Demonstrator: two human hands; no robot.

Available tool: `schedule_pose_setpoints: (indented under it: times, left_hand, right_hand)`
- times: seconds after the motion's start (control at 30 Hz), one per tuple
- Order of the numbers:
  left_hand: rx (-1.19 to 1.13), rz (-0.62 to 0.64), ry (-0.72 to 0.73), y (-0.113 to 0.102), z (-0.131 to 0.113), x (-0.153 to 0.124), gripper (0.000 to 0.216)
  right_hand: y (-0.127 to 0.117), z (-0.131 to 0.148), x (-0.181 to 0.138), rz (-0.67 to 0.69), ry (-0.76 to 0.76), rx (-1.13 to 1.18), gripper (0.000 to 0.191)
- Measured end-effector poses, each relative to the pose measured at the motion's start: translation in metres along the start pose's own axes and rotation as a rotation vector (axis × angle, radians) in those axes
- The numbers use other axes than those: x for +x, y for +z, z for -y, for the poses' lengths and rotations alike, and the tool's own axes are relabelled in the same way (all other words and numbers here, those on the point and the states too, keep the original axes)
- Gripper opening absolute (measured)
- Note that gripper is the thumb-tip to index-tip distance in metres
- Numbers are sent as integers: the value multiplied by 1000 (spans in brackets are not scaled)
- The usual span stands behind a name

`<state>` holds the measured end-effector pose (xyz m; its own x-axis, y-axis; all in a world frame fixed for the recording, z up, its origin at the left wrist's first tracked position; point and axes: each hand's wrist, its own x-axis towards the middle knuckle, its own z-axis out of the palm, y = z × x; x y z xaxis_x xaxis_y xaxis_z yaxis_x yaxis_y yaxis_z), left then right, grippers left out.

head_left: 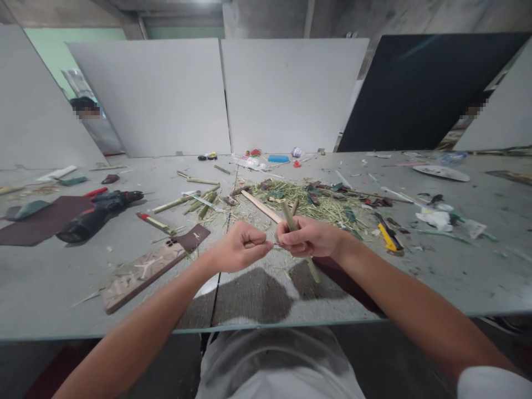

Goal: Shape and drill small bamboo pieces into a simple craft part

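My right hand (310, 237) is closed around a green plant stem (312, 270), which slants up and away past the fingers and down below the palm. My left hand (243, 247) is curled in a pinch just left of it, with the fingertips almost meeting those of the right. A tiny dark thing shows between the fingertips, too small to name. Beyond both hands lies a heap of green shavings (324, 208). Cut green stem pieces (203, 204) lie to the left of the heap, and a pale wooden stick (261, 205) reaches toward my right hand.
At left lie a black cordless drill (97, 217), a dark red sheet (45, 221) and a phone in a patterned case (143, 272). A yellow utility knife (388, 235) and crumpled white tissue (435, 219) are at right. Upright white panels (291, 94) and a black panel (419, 88) line the back.
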<state>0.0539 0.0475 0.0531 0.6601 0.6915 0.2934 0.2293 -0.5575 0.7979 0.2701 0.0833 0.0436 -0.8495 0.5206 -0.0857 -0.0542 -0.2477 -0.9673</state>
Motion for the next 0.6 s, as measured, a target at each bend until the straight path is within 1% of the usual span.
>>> schedule_pose_setpoints:
  times: [0.13,0.3,0.47,0.6]
  left_hand:
    - [-24,-85,38,-2,4,1,48]
    - [-42,-142,83,-1,6,2,49]
    - [13,-254,111,0,9,3,49]
    - [-27,-317,89,1,11,3,51]
  right_hand:
    - [4,1,-1,-43,-84,4,24]
    - [7,1,-2,-73,-125,7,24]
    - [11,3,-1,-180,-200,5,22]
    - [18,2,1,-269,-253,1,23]
